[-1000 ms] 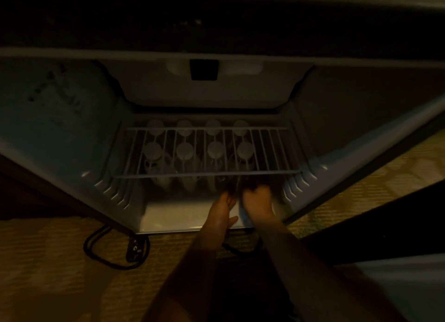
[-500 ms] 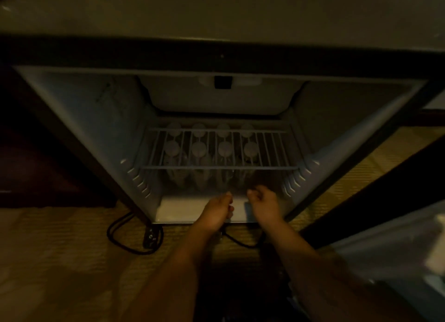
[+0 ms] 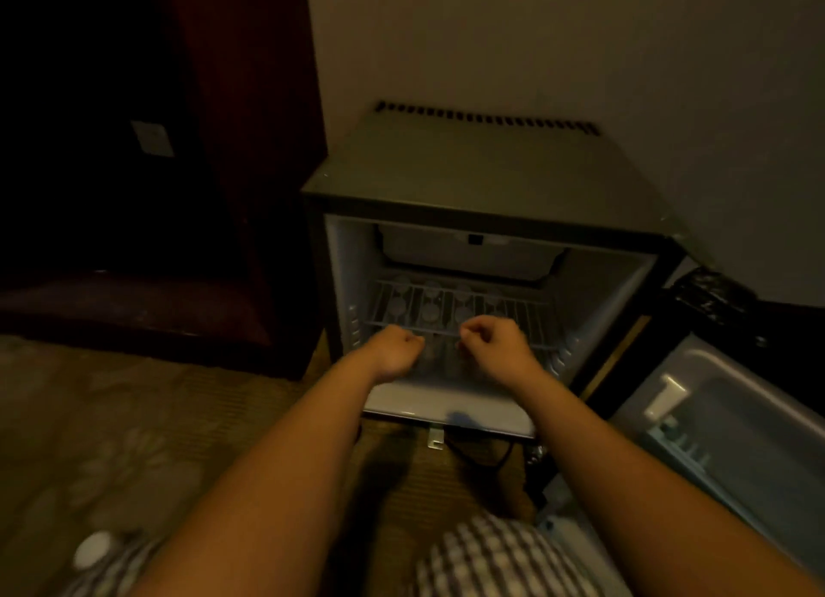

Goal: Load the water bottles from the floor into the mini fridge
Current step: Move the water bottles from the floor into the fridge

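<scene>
Left hand (image 3: 395, 351) and right hand (image 3: 495, 344) are hovering at the fridge (image 3: 468, 163) mouth, fingers (image 3: 415, 340) balled up, apparently gripping nothing. Bottles (image 3: 431, 313) are standing inside the fridge under the shelf (image 3: 535, 315); packed rows are risking toppling if knuckles are bumping them.

This looks like a hotel guest room, or a similar bedroom, in dim warm light. A small mini fridge (image 3: 482, 163) stands on the floor at 12 o'clock, against a plain pale wall (image 3: 580, 38). Its door (image 3: 736, 418) is open toward 4 o'clock. The floor is a patterned carpet (image 3: 111, 418) from 7 to 9 o'clock. Dark wooden furniture (image 3: 250, 150) rises at 10 o'clock, with a pale wall plate (image 3: 152, 137) beside it. A bin with a black liner (image 3: 710, 293) sits at 2 o'clock.
</scene>
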